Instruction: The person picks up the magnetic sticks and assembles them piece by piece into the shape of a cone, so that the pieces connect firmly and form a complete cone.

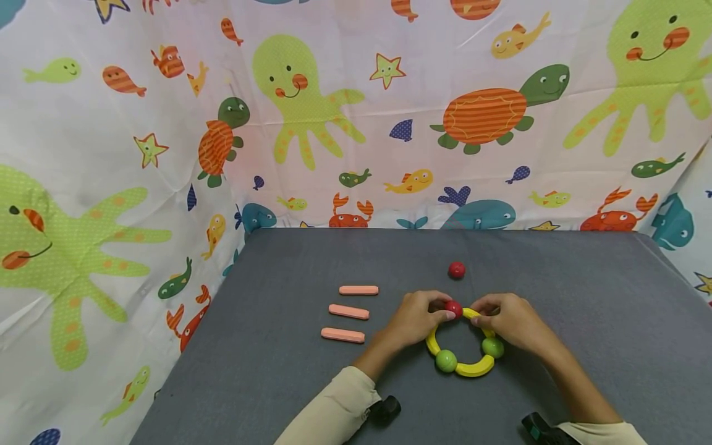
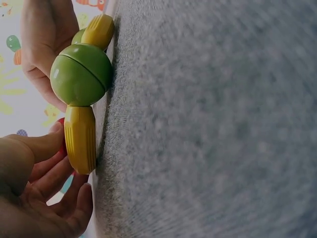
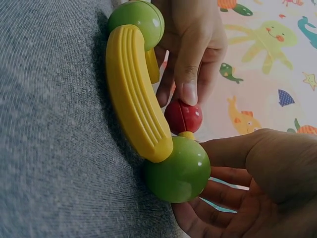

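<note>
On the grey table lies a ring of yellow curved pieces [image 1: 474, 369], two green balls [image 1: 446, 361] and a red ball [image 1: 453, 308]. My left hand [image 1: 416, 317] pinches the red ball between thumb and fingers at the far side of the ring. Beside it, my right hand [image 1: 510, 320] grips the upper right yellow curved piece [image 1: 471, 313], partly hiding it. In the right wrist view the left thumb presses on the red ball [image 3: 184, 117], which meets a yellow end. One green ball [image 3: 178, 169] sits close by the right hand's fingers.
A loose red ball [image 1: 457, 270] lies beyond the hands. Three pink ridged sticks [image 1: 348, 311] are laid out to the left of the ring. Behind the grey table [image 1: 267, 371] hangs a curtain [image 1: 384, 148] printed with sea animals.
</note>
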Available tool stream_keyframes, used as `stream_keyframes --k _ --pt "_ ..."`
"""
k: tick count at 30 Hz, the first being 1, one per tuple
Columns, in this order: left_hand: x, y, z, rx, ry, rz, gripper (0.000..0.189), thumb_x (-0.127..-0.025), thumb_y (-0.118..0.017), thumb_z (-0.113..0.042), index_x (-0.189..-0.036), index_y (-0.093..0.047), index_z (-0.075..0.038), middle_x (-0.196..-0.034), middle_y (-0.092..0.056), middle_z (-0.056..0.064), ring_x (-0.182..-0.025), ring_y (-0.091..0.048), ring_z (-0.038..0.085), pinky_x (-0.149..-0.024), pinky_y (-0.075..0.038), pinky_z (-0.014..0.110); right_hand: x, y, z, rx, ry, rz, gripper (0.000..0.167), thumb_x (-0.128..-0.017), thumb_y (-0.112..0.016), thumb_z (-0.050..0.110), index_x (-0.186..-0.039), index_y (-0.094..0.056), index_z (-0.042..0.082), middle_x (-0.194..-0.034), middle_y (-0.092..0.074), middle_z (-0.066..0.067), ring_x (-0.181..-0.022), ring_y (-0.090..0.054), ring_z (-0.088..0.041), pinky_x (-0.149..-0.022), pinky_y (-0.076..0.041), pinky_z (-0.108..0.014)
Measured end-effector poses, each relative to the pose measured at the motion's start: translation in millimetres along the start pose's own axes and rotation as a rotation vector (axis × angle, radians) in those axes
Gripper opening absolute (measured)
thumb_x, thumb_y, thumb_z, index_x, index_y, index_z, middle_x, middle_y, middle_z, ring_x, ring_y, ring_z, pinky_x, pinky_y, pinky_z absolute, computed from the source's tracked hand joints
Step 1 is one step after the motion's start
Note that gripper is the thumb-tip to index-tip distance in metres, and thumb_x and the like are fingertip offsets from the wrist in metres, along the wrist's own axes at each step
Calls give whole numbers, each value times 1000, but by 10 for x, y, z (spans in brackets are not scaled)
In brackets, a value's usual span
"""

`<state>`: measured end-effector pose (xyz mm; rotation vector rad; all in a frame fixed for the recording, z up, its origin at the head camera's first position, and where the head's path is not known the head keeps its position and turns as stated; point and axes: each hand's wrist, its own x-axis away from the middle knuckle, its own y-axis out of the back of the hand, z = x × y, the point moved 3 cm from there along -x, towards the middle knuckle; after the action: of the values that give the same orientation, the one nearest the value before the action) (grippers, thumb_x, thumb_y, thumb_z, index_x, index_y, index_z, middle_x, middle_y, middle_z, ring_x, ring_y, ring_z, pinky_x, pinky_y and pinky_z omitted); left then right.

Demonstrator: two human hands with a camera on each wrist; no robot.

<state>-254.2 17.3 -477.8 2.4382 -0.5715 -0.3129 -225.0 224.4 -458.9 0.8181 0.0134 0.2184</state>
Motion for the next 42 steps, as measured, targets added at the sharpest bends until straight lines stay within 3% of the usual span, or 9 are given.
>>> stream_keyframes --k 18,27,33,42 --pt "56 14 2 72 16 10 33 -98 -79 -18 -129 -75 -12 -113 -78 -3 -93 -69 -1 -79 -53 16 5 -19 4 -3 16 -1 18 -96 -79 17 -109 -80 5 -88 -71 -1 -77 -61 -18 -63 -49 -31" --pt "175 86 66 87 45 -22 37 -94 -83 -13 -129 -74 -6 -115 -77 5 -100 -71 10 -87 -55 19 0 -16 4 1 34 -3 17 -97 -79 18 -109 -79 6 -89 -70 0 -79 -61 -18 -64 -48 -30" --pt "256 117 60 58 59 -56 38 -90 -85 -11 -125 -75 -3 -107 -76 7 -88 -68 4 -80 -55 19 8 -10 12 6 28 0 17 -97 -78 18 -109 -79 6 -89 -69 -1 -80 -61 -18 -65 -49 -32" --pt "314 109 33 42 145 -55 41 -86 -88 -14 -124 -76 -4 -91 -70 -2 -74 -60 0 -68 -51 19 4 -21 14 13 20 0 18 -96 -79 18 -109 -79 5 -90 -70 -1 -81 -62 -19 -68 -50 -35"
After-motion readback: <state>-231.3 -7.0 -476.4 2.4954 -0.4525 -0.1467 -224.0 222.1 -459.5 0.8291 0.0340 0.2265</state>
